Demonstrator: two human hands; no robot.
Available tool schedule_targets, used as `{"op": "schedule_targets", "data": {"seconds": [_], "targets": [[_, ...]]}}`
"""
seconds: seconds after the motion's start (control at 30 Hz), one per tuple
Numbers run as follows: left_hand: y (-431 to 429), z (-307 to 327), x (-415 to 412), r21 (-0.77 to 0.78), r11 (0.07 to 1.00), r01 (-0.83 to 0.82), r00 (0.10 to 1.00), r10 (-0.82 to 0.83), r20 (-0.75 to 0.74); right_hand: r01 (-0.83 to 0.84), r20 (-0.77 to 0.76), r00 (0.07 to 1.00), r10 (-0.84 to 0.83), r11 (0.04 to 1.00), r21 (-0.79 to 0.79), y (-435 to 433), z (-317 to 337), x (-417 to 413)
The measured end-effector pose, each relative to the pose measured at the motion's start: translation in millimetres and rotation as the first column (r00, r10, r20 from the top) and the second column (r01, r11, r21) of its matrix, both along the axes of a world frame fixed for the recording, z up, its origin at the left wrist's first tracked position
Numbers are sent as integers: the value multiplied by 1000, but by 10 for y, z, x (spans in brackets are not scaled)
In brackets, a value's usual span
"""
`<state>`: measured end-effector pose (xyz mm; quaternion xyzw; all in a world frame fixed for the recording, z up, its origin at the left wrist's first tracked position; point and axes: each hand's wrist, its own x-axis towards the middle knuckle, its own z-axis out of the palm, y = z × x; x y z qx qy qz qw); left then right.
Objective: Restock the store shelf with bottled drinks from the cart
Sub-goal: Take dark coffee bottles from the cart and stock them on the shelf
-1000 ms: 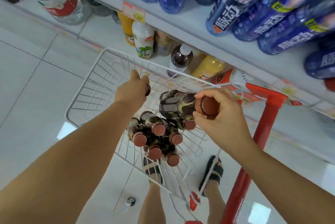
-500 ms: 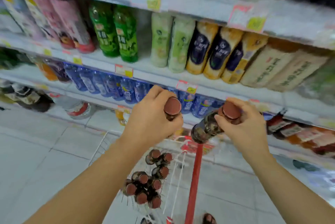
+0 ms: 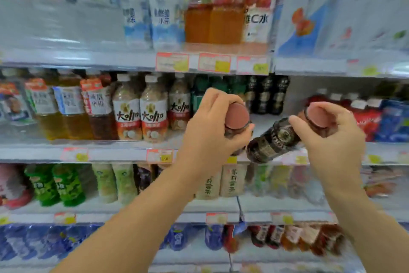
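Note:
My left hand (image 3: 210, 131) grips a dark bottle with a brown cap (image 3: 236, 117), its body mostly hidden behind my fingers. My right hand (image 3: 334, 137) holds a second dark bottle (image 3: 274, 140) by its brown cap end, tilted with its base pointing down-left toward the shelf edge. Both bottles hover in front of the middle shelf (image 3: 265, 121), where a bare gap lies before a row of matching dark bottles (image 3: 267, 95) at the back. The cart is out of view.
Milky-tea bottles (image 3: 139, 113) stand left of the gap and red-labelled bottles (image 3: 365, 115) to its right. Price tags (image 3: 159, 155) line the shelf edges. Shelves above and below are packed with drinks; a hanging tag (image 3: 240, 226) dangles at the lower shelf.
Both hands rose from the cart with one bottle each, and my view lifted from the basket to the middle shelf. The cart has dropped out of view.

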<state>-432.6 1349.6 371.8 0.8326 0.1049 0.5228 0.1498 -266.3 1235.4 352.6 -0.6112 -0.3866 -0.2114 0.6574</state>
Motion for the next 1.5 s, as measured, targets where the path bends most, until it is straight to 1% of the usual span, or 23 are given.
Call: {"op": "schedule_targets", "data": {"seconds": [0.07, 0.13, 0.23, 0.3, 0.4, 0.47, 0.53, 0.6, 0.67, 0.7, 0.77, 0.83, 0.9, 1.0, 1.1, 1.13, 1.2, 1.3, 1.43, 1.47, 1.5], "targets": [[-82, 103, 335, 8, 1000, 29, 999, -29, 22, 21, 11, 1000, -22, 998, 53, -71, 128, 303], [-125, 103, 643, 17, 999, 45, 999, -45, 30, 11, 26, 1000, -13, 998, 66, -113, 189, 584], [-140, -91, 1006, 56, 997, 49, 999, -49, -8, 17, 94, 995, -21, 999, 36, -126, 144, 925], [-129, -299, 1190, 78, 996, 35, 999, -32, -38, 22, 87, 996, -22, 1000, 7, -132, 42, 1112], [-78, -493, 1417, -3, 1000, 12, 1000, -12, -27, 25, 43, 999, -24, 1000, -12, -125, -74, 1353], [-32, -492, 1555, -81, 997, -9, 999, 11, 33, 17, 33, 999, -17, 1000, -2, -78, -84, 1486], [30, -429, 1680, -180, 984, -17, 992, 39, 117, -22, -24, 999, 23, 999, 25, 2, -56, 1612], [91, -349, 1811, -346, 938, 22, 978, 51, 201, -65, -144, 987, 75, 996, 68, 111, 2, 1752], [155, -262, 1950, -544, 829, 133, 952, 46, 302, -107, -263, 955, 135, 987, 118, 240, 92, 1890], [193, -228, 2017, -612, 768, 190, 931, 56, 360, -138, -310, 934, 179, 979, 151, 312, 134, 1948], [263, -181, 2132, -675, 693, 254, 889, 107, 445, -195, -357, 897, 260, 958, 208, 454, 177, 2021], [343, -143, 2244, -692, 652, 309, 861, 118, 495, -248, -355, 879, 318, 941, 229, 593, 180, 2064], [422, -100, 2352, -680, 647, 345, 853, 85, 515, -288, -351, 877, 327, 944, 158, 713, 160, 2073], [530, -40, 2514, -663, 683, 307, 889, 43, 456, -379, -352, 870, 344, 925, -33, 842, 8, 2045], [615, -59, 2668, -673, 693, 258, 932, 4, 362, -447, -332, 873, 357, 859, -251, 880, -302, 2040], [642, -72, 2712, -682, 688, 247, 945, -17, 326, -448, -333, 875, 352, 848, -281, 875, -371, 2066], [692, -123, 2794, -703, 663, 258, 960, -97, 262, -462, -354, 865, 355, 840, -286, 862, -412, 2152], [703, -275, 2871, -726, 653, 214, 975, -188, 118, -496, -365, 855, 369, 787, -366, 849, -370, 2252], [746, -524, 2807, -785, 604, 140, 950, -305, -66, -511, -395, 850, 348, 727, -458, 799, -359, 2328], [780, -556, 2777, -774, 620, 128, 943, -319, -100, -505, -391, 856, 340, 716, -482, 781, -354, 2347], [811, -569, 2748, -745, 657, 116, 941, -313, -130, -489, -375, 867, 328, 708, -509, 773, -346, 2360]]}}
